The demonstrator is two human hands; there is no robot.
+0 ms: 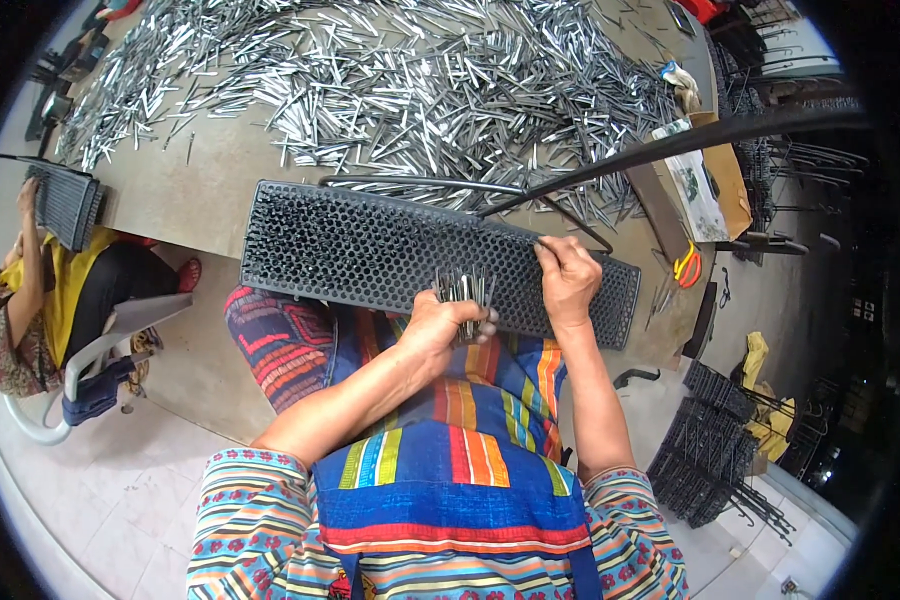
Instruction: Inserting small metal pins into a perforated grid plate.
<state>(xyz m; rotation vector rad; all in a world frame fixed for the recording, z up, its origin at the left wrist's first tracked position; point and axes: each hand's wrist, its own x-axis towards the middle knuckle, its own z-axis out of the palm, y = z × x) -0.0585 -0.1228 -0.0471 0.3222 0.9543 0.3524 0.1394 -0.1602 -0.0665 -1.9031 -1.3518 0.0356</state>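
Observation:
A long black rack (390, 265) full of round holes lies tilted across my lap, against the table's near edge. Dark thin pins stand in many holes at its left end. My left hand (432, 328) is closed around an upright bundle of thin metal pins (467, 288), just over the rack's near edge. Over the right part of the rack, my right hand (572, 282) has its thumb and fingers pinched together near the holes. Whatever sits between those fingertips is too small to make out.
Loose metal pins (400, 100) cover much of the table. A black metal bar (670, 150) slants above the rack. Orange-handled scissors (687, 266) and a cardboard box (727, 180) are at the right. Black racks (700, 450) stand on the floor. At left, a seated co-worker (30, 300) holds another rack (67, 205).

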